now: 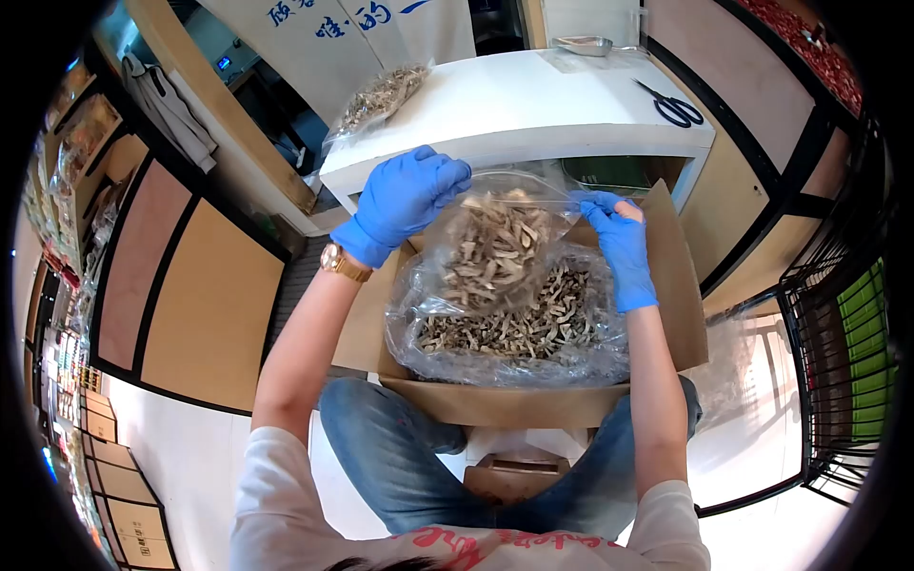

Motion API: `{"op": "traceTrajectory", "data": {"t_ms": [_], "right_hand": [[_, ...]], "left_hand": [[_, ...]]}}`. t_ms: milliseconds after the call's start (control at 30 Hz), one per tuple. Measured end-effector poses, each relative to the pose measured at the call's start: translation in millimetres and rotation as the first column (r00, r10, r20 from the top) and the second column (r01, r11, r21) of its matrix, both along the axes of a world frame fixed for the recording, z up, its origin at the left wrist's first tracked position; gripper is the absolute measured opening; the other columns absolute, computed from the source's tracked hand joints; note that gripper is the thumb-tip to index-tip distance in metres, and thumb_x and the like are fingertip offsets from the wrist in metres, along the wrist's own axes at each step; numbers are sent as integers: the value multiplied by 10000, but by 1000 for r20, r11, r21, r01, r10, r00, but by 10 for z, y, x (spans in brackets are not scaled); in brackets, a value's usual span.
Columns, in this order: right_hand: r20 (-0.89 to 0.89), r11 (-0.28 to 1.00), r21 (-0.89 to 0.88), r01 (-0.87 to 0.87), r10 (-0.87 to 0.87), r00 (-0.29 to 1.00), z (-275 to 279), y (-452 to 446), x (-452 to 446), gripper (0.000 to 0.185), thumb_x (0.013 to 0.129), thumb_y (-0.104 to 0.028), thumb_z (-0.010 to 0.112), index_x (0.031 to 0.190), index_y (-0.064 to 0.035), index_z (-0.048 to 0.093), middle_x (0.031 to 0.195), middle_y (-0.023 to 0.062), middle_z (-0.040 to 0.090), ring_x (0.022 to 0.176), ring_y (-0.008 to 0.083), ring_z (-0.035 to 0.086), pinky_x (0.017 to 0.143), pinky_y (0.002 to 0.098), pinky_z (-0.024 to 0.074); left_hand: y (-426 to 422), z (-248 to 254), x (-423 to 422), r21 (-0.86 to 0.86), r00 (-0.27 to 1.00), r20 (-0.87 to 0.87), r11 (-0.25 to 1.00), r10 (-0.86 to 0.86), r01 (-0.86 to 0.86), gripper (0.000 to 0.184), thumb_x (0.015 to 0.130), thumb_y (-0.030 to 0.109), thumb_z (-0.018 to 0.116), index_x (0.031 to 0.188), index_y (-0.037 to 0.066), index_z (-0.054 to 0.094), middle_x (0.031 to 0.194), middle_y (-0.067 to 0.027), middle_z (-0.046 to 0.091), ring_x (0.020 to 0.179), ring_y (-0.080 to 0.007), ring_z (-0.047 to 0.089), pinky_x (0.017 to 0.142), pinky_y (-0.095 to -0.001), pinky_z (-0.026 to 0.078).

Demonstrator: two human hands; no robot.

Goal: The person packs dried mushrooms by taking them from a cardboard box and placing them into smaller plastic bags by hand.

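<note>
Left hand point(405, 202), right hand point(619, 238) hold filled bag point(497, 249) above open carton point(505, 403).

Clr bag point(490, 238) w/ brn pcs point(509, 252), upright abv box point(505, 404)

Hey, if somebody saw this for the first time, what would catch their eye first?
Probably the blue-gloved left grip and right grip, holding a clear bag of brownish pieces between them near the centre. Just below is an open cardboard box, with more pieces in a clear plastic liner. Beyond, dark-handled scissors lie toward the right of a white table.
</note>
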State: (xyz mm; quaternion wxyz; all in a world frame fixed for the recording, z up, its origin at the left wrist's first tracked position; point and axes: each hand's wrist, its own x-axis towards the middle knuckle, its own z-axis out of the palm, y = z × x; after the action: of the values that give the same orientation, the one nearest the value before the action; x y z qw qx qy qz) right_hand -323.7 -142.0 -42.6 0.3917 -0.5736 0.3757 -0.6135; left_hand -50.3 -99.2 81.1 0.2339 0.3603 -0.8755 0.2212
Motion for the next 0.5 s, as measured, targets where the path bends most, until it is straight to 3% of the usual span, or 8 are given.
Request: {"op": "traceTrajectory", "data": {"t_ms": [67, 167, 233, 300, 367, 400, 433, 500], "right_hand": [[-22, 999, 34, 7, -6, 1000, -38, 19, 21, 169, 843, -16, 608, 972, -38, 717, 905, 46, 670, 848, 103, 606, 754, 239, 477], [-22, 988, -127, 82, -86, 996, -10, 130, 172, 162, 827, -37, 627, 964, -36, 714, 913, 65, 664, 830, 120, 611, 749, 252, 486], [-396, 998, 12, 55, -46, 917, -245, 136, 338, 157, 816, -46, 639, 953, -49, 715, 911, 88, 656, 827, 140, 617, 744, 270, 494], [-397, 996, 19, 91, -76, 915, -213, 152, 336, 164, 818, -18, 615, 943, -60, 712, 902, 117, 666, 810, 159, 630, 754, 278, 500], [-76, 984, -179, -5, -8, 997, 70, 148, 176, 150, 837, 8, 586, 926, -27, 701, 885, 104, 682, 799, 149, 636, 761, 267, 501], [77, 986, -164, -1, 14, 997, 194, 152, 119, 126, 851, 14, 577, 905, 1, 691, 874, 81, 692, 799, 132, 638, 764, 252, 501], [76, 982, -182, 48, -34, 997, 174, 100, 44, 123, 865, 27, 563, 908, 16, 678, 881, 74, 690, 815, 129, 641, 761, 245, 503], [104, 979, -112, -172, 183, 978, 53, 19, 31, 346, 842, -47, 633, 1183, -16, 585, 1090, 130, 644, 983, 196, 622, 841, 286, 495]], "left_hand": [[62, 54, -14, 0, 999, -27, 999, -43, 43, 151, 801, 127, 661, 934, 126, 591, 778, -43, 600, 742, -247, 579, 628, -351, 486], [19, 17, 66, 87, 998, 55, 996, -37, 32, 142, 806, 123, 656, 931, 119, 588, 781, -47, 597, 747, -248, 577, 631, -353, 485], [98, 148, -53, 44, 997, 56, 998, -52, 50, 139, 809, 123, 652, 931, 115, 585, 785, -51, 596, 751, -254, 575, 638, -354, 483], [121, 157, -61, 16, 997, 49, 998, -65, 64, 137, 812, 122, 648, 932, 111, 582, 790, -54, 596, 756, -260, 574, 646, -356, 481], [68, 91, 71, 138, 991, 125, 990, -53, 35, 125, 820, 122, 640, 930, 103, 584, 798, -63, 595, 764, -271, 571, 668, -361, 476], [100, 111, 114, 141, 990, 129, 989, -50, 31, 125, 820, 122, 640, 930, 103, 584, 798, -63, 595, 764, -271, 571, 668, -361, 476], [127, 146, 147, 108, 996, 78, 994, -34, 25, 115, 824, 121, 636, 926, 99, 587, 801, -66, 596, 768, -274, 571, 678, -364, 475], [166, 234, 133, 79, 999, 33, 997, -24, 22, 104, 829, 121, 632, 921, 96, 591, 804, -70, 597, 772, -277, 571, 688, -366, 474]]}}
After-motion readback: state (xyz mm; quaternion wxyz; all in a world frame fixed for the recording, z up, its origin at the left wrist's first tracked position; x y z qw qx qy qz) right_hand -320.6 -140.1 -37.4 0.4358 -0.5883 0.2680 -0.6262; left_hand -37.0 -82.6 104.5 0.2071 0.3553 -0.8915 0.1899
